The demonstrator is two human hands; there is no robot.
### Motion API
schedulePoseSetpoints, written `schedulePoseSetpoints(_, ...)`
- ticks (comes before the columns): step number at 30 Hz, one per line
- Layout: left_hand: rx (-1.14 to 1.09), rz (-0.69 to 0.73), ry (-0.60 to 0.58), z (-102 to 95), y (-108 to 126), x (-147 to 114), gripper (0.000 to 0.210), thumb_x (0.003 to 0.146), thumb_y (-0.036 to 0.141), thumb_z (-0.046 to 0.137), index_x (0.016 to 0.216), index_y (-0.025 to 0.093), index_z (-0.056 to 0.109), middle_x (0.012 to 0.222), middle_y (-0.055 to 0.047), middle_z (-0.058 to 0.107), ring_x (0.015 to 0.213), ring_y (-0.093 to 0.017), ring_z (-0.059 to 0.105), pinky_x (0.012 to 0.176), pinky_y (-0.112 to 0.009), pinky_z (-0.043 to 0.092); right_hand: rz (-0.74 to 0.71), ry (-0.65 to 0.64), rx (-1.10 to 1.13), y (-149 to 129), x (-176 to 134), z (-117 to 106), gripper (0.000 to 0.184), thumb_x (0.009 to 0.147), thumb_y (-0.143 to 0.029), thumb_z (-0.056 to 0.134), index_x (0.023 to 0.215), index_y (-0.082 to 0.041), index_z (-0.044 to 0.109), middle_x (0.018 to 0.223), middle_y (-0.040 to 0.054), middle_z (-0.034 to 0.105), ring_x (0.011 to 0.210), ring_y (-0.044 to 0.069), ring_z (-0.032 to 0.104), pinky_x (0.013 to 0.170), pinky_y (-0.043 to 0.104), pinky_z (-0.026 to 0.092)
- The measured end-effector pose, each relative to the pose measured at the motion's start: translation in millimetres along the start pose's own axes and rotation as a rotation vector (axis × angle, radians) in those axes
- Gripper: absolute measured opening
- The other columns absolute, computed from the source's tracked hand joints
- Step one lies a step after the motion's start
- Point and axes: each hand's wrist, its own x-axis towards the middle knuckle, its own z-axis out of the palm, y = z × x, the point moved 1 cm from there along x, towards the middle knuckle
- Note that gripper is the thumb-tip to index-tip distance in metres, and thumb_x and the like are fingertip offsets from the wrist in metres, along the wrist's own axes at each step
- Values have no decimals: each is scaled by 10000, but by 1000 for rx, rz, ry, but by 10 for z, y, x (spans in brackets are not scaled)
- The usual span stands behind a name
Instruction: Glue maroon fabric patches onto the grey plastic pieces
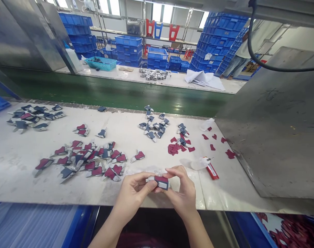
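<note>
While both hands are meeting at the lower centre of the frame, they are sharing one small maroon-and-navy block (pixel 162 185), its pale panel facing the camera just above the near edge of the white worktable (pixel 126 132). The left hand (pixel 129 194) is pinching the pale tip on the block's left side between thumb and fingers, and the right hand (pixel 182 191) is closing thumb and forefinger about its other end.

Judging by the maroon patch showing on its upper face, the person is probably fitting or smoothing that covering; whether the patch is fully stuck is impossible to tell. The next move is likely calling for light, even pressure along the patch edges, with the left pinch steadying the block.

Left of centre, a pile of maroon-faced blocks (pixel 90 166) is lying loose, while a cluster of navy blocks (pixel 160 129) is sitting at the middle of the frame. Right of centre, cut maroon patches (pixel 174 149) are lying scattered, and below them a needle-tipped squeeze bottle (pixel 198 164) is resting on its side, just beside a red packet (pixel 212 171).
</note>
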Motion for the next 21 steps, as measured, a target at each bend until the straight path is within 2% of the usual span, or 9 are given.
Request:
schedulePoseSetpoints(5,-34,-59,-9,-17,1,16,243,779,335,763,936,150,780,815,-62,785,740,-200,736,727,-265,595,-115,25,7,20,-6,20,248,777,-106,763,918,-253,621,873,9,631,797,172,570,683,339,499)
schedulePoseSetpoints(10,-32,-156,67,-64,-27,21,286,684,331,837,898,151,775,739,-47,770,710,-191,725,695,-250,572,-252,0,-106,25,-47,105,288,784,36,667,883,-233,642,883,24,586,820,169,533,652,323,490)
schedulePoseSetpoints(13,-7,-185,100,-159,-56,11,296,664,333,843,891,155,781,761,-57,775,735,-193,719,695,-248,559,-295,-63,-132,25,-62,160,296,790,50,652,915,-217,680,951,55,587,888,191,528,710,355,503)
schedulePoseSetpoints(15,52,-188,161,-318,-16,-4,310,661,345,838,905,163,782,742,-55,773,717,-192,714,687,-255,559,-311,-117,-163,21,-62,173,338,792,52,644,975,-225,704,1047,78,578,969,216,532,781,391,511)
schedulePoseSetpoints(17,176,-154,291,-579,120,-28,339,666,368,828,940,176,778,742,-52,773,706,-196,713,695,-272,564,-313,-126,-214,18,-51,142,370,788,38,659,1026,-239,717,1129,95,559,1032,239,534,834,420,503)
schedulePoseSetpoints(21,564,-30,680,-1299,613,-70,452,656,470,803,1031,221,755,801,-51,783,766,-237,725,663,-291,579,-301,12,-392,61,-24,-91,303,783,-30,716,990,-251,739,1089,90,579,993,244,572,824,422,492)
